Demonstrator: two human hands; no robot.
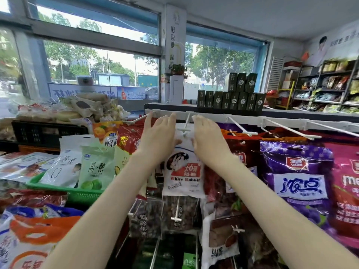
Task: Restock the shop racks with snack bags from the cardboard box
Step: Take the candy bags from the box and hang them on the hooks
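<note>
Left hand (159, 137) and right hand (210, 139) pinching the White Rabbit bag (183, 171) at the hook (184, 127) — purple bag (299, 183) nearby.

1 head camera faces forward-down, near the rack (244, 119).
</note>
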